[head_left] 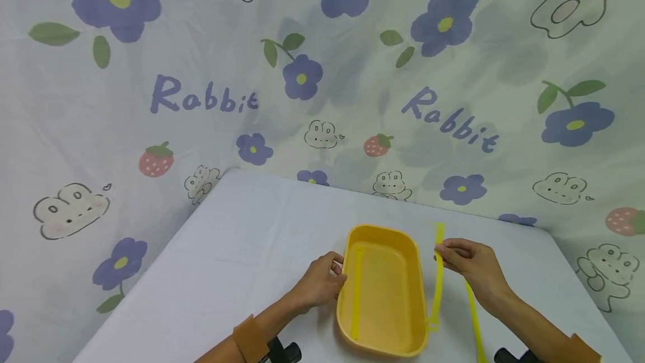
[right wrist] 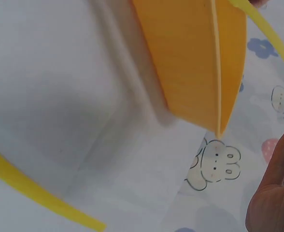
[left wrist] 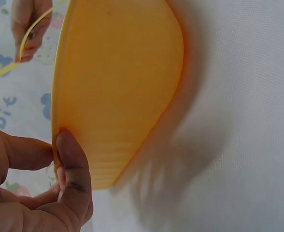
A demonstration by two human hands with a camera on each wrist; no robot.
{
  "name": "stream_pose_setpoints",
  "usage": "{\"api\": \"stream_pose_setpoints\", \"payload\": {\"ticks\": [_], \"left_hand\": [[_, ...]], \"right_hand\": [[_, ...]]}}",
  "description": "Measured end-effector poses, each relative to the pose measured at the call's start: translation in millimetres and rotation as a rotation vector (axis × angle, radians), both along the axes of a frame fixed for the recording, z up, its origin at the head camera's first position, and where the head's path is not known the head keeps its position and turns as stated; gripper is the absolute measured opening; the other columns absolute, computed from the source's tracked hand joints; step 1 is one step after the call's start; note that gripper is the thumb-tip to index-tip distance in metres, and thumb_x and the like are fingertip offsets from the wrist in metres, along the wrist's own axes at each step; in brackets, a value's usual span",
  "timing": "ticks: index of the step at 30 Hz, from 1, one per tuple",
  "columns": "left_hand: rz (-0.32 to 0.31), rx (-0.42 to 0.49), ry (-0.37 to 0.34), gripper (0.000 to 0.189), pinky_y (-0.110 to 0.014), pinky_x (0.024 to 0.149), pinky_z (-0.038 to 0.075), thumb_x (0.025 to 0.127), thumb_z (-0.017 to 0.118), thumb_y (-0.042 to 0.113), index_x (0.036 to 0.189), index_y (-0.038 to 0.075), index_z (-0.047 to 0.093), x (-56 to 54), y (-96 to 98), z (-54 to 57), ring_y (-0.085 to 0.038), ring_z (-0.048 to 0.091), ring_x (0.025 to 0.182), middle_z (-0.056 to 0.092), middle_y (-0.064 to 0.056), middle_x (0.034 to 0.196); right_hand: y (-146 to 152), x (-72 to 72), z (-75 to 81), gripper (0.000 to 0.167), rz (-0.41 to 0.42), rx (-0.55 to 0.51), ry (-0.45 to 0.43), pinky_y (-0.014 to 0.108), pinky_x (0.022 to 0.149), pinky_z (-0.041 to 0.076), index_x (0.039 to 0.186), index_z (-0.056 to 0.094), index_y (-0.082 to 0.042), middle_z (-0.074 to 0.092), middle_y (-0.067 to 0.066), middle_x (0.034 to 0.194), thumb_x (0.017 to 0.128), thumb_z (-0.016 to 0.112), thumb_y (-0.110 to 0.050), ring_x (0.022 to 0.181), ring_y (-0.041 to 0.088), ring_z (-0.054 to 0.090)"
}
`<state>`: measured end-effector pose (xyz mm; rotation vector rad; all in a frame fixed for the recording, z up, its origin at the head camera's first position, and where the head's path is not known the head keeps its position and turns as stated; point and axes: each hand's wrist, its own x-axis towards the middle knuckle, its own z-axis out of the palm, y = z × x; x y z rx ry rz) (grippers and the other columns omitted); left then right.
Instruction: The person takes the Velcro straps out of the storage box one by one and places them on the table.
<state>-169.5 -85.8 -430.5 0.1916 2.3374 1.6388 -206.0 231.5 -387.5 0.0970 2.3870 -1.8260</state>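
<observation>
A bunny curtain [head_left: 201,52] hangs behind a white table [head_left: 252,228]. In the head view, the left hand [head_left: 319,280] pinches the left side of a yellow tray [head_left: 393,296]; one strip [head_left: 357,296] lies inside. To the right, the right hand [head_left: 478,270] pinches a second strip [head_left: 438,290]; a third strip [head_left: 475,318] lies farther right. The left wrist view shows the tray squeezed at its edge. The right wrist view cuts off the right hand.

Rightmost yellow strip [head_left: 475,321] cut by head view's bottom edge; tray [right wrist: 180,53] cut by top edge in both wrist views.
</observation>
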Motion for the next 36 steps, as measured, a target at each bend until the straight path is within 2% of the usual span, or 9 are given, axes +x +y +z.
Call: {"api": "stream_pose_setpoints", "payload": {"ticks": [10,17,23,31,36], "left_hand": [[-0.004,0.001,-0.004,0.033,-0.025,0.057,0.053,0.097,0.059,0.003,0.127,-0.007,0.049,-1.9,-0.1,-0.2,-0.022,0.065,0.072,0.055,-0.009,0.095],[0.018,-0.012,-0.01,0.032,-0.025,0.056,0.051,0.097,0.059,0.003,0.126,-0.007,0.049,0.4,-1.1,0.2,-0.019,0.062,0.07,0.054,-0.009,0.096],[0.014,-0.009,-0.015,0.033,-0.026,0.057,0.052,0.097,0.059,0.003,0.127,-0.007,0.049,-1.1,0.9,1.4,-0.021,0.063,0.071,0.055,-0.009,0.096],[0.018,-0.007,-0.015,0.033,-0.027,0.058,0.053,0.097,0.059,0.003,0.127,-0.006,0.05,-2.2,1.4,1.2,-0.021,0.064,0.071,0.055,-0.009,0.096],[0.017,0.002,-0.019,0.033,-0.027,0.057,0.053,0.097,0.059,0.003,0.127,-0.007,0.049,-2.9,1.8,0.5,-0.021,0.064,0.07,0.055,-0.009,0.095]], "right_hand": [[21,1.0,-4.4,0.042,-0.027,-0.005,-0.013,0.021,0.083,0.057,0.118,0.061,0.007,0.075,-0.01,0.093,0.093,0.073,-0.025,0.088,0.006,0.072],[31,4.2,-21.0,0.044,-0.014,0.013,-0.078,0.022,0.084,0.057,0.12,0.06,0.009,0.075,-0.009,0.095,0.093,0.072,-0.024,0.09,0.008,0.073],[39,6.1,-35.8,0.043,-0.039,0.045,-0.122,0.024,0.083,0.058,0.119,0.062,0.009,0.076,0.001,0.099,0.093,0.073,-0.023,0.089,0.011,0.073],[46,6.1,-54.0,0.044,-0.021,0.134,-0.159,0.024,0.081,0.059,0.122,0.059,0.013,0.075,0.012,0.107,0.095,0.07,-0.021,0.088,0.009,0.072],[50,3.8,-61.6,0.041,0.001,0.179,-0.186,0.027,0.08,0.059,0.122,0.059,0.014,0.075,0.011,0.104,0.095,0.069,-0.016,0.087,0.013,0.073]]}}
